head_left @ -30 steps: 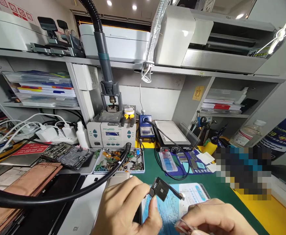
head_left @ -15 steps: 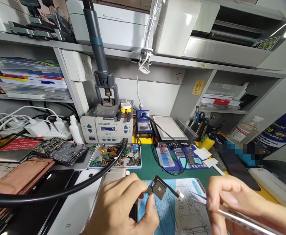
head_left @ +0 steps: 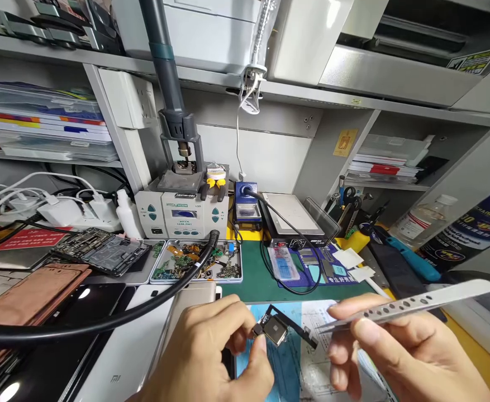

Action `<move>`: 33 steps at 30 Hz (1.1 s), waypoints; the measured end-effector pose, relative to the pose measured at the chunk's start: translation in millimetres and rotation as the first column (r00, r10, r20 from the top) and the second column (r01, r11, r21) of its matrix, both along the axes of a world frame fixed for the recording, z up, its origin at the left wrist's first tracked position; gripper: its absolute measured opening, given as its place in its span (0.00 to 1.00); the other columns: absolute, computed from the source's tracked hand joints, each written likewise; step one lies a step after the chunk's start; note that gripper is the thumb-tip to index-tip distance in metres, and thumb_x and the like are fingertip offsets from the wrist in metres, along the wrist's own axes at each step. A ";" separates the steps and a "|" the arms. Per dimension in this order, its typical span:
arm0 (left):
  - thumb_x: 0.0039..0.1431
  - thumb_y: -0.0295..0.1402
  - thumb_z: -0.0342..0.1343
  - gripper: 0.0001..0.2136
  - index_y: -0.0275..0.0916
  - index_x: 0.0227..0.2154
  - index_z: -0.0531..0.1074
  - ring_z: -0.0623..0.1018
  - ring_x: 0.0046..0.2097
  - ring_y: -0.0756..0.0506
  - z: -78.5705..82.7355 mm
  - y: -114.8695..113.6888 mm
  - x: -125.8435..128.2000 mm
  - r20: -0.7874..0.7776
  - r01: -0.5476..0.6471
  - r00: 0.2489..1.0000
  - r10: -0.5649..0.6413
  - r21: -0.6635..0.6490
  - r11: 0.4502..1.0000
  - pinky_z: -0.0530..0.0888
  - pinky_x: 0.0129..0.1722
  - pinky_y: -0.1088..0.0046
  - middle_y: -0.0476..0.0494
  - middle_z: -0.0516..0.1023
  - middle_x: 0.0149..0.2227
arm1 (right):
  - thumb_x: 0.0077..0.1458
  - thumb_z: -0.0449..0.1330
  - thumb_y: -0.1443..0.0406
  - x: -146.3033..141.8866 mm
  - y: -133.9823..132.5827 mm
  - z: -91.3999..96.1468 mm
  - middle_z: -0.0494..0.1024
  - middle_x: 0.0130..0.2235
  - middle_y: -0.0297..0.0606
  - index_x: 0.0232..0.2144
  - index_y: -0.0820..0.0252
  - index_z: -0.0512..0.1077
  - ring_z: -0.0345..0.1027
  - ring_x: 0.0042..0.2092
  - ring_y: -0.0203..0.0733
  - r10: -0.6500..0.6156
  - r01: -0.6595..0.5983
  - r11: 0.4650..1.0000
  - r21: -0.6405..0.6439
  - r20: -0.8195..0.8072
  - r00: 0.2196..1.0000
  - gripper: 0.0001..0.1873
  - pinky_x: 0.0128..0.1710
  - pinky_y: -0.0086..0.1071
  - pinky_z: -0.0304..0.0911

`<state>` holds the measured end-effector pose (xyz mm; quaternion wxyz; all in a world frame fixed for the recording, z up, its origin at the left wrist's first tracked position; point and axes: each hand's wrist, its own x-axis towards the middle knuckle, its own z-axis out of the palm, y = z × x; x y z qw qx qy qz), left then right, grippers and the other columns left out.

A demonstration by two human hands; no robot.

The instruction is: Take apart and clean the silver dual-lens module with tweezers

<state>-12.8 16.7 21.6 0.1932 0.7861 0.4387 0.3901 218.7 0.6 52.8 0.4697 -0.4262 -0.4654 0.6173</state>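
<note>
My left hand point(head_left: 211, 352) pinches a small black square module point(head_left: 275, 329) with a thin flex cable point(head_left: 301, 332) trailing to the right. It holds the part just above a blue sheet point(head_left: 282, 368) on the green mat. My right hand point(head_left: 395, 357) grips silver metal tweezers point(head_left: 399, 307) with holes along the shank. The tweezer tip points left and sits close to the end of the flex cable. Whether the tip touches the cable is unclear.
A thick black hose point(head_left: 102, 324) crosses the left side of the bench. Behind stand a hot-air station point(head_left: 184, 212), a parts tray point(head_left: 196, 268), a heating plate point(head_left: 295, 220) and a bottle point(head_left: 420, 223). Phones and boards point(head_left: 98, 254) lie at left.
My right hand has lifted the tweezers from low on the bench and turned them level, tip toward the flex cable. The left hand has kept its grip on the module. The view tilted down.
</note>
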 end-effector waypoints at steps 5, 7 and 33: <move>0.54 0.26 0.50 0.08 0.41 0.21 0.62 0.71 0.23 0.54 5.1 -1.6 2.9 0.009 0.042 0.999 -0.042 -0.083 0.996 0.67 0.23 0.81 0.56 0.67 0.21 | 0.61 0.63 0.62 6.9 3.2 -9.7 0.76 0.30 0.32 0.42 0.47 0.81 0.72 0.26 0.35 -0.032 -0.053 0.952 0.302 0.269 0.963 0.08 0.26 0.25 0.72; 0.54 0.26 0.50 0.08 0.41 0.21 0.61 0.71 0.22 0.54 3.8 -1.3 3.3 0.009 0.054 0.999 -0.054 -0.075 0.996 0.66 0.22 0.81 0.56 0.66 0.20 | 0.62 0.63 0.63 4.6 2.2 -10.8 0.76 0.32 0.32 0.43 0.45 0.80 0.73 0.26 0.34 -0.040 -0.055 0.945 0.324 0.278 0.960 0.09 0.27 0.25 0.72; 0.53 0.23 0.53 0.08 0.40 0.23 0.71 0.68 0.24 0.46 -12.7 -4.3 1.7 -0.086 0.062 0.996 -0.036 0.325 0.944 0.65 0.26 0.66 0.50 0.67 0.22 | 0.50 0.70 0.69 -15.0 -3.5 -6.9 0.78 0.29 0.31 0.32 0.50 0.81 0.70 0.29 0.35 -0.110 0.024 0.960 0.279 0.296 0.949 0.07 0.28 0.22 0.68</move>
